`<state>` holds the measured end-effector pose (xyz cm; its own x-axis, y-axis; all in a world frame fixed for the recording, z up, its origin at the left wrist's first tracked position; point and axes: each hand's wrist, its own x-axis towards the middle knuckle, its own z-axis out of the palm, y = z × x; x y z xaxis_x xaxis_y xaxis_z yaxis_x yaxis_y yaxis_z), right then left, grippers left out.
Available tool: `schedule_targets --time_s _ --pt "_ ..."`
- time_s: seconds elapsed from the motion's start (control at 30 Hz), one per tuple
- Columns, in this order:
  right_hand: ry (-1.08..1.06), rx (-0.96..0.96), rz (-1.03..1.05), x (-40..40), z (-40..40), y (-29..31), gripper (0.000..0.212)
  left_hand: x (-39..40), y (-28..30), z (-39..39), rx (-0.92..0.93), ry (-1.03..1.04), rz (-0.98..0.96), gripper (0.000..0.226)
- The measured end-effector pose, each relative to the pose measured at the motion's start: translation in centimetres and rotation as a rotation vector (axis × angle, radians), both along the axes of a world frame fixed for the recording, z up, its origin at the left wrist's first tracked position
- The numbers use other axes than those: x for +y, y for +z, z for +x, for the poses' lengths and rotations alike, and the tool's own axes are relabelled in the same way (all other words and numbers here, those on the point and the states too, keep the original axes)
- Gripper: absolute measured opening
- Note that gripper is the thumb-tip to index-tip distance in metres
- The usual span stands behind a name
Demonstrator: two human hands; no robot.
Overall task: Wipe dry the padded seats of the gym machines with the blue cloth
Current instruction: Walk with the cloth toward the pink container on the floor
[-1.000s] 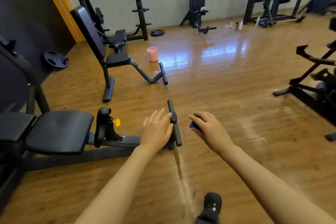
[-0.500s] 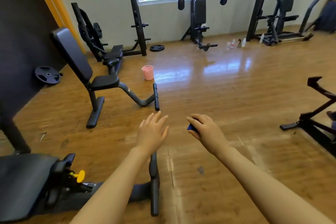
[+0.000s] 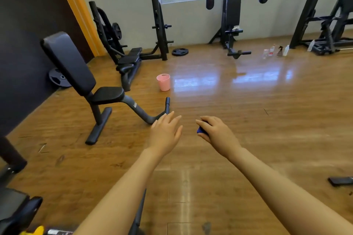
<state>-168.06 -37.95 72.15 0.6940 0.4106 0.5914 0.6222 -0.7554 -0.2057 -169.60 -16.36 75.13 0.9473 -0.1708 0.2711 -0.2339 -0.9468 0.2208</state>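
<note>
- Since the earlier frames the view has swung up and away from the near bench, whose dark pad (image 3: 11, 204) now shows only at the lower left corner; the upright seat machine ahead fills more of the picture and both arms reach out toward it.
- Wooden plank floor (image 3: 248, 116) is glossy, with window glare in pale patches.
- Upright seat machine (image 3: 89, 89) has a tall, tilted back pad and a flat, rounded seat pad (image 3: 108, 95), both in black, faintly shiny vinyl on a curved tubular steel frame.
- My judgement: this seat is next in line and not yet touched by the cloth; whether other pads are dry cannot be told from here, so most of the job looks open.
- Pink bucket (image 3: 163, 82), smooth plastic, stands on the floor just beyond the machine's foot bar.
- Left hand (image 3: 165, 131) hangs in the air with fingers straight and together, holding nothing.
- Right hand (image 3: 214, 129) curls its grip round the blue cloth (image 3: 200, 130), bunched small so only a corner peeks out, well apart from the seat pad.
</note>
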Motion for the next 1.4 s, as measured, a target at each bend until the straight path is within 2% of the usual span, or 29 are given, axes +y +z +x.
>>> schedule_targets --time_s 0.4,0.63,0.73,0.9,1.13,1.27,1.4 --pt "0.115 -0.015 -0.052 -6.7 26.8 0.3 0.048 -4.9 -1.0 23.6 0.07 0.119 -0.024 0.049" --pt "0.125 -0.041 -0.074 -9.4 44.7 -1.9 0.048 -7.1 -3.3 41.7 0.063 0.111 -0.012 0.05" --pt "0.143 0.0 -0.074 -9.8 54.1 -2.2 0.048 -7.9 -3.8 50.6 0.024 0.132 -0.017 0.063" --pt "0.181 0.042 -0.086 -9.9 69.0 -1.4 0.048 -8.4 -3.1 64.5 0.077 0.16 0.019 0.046" --pt "0.188 0.047 -0.058 -10.7 85.6 -1.0 0.048 -9.2 -2.1 80.0 0.097 0.231 0.004 0.048" --pt "0.244 0.056 -0.084 -10.3 95.7 -1.8 0.048 -9.0 -2.9 89.2 0.107 0.27 0.022 0.046" --pt "0.345 0.035 -0.126 -8.8 107.2 -2.0 0.047 -9.0 -3.6 99.6 0.067 0.32 0.047 0.053"
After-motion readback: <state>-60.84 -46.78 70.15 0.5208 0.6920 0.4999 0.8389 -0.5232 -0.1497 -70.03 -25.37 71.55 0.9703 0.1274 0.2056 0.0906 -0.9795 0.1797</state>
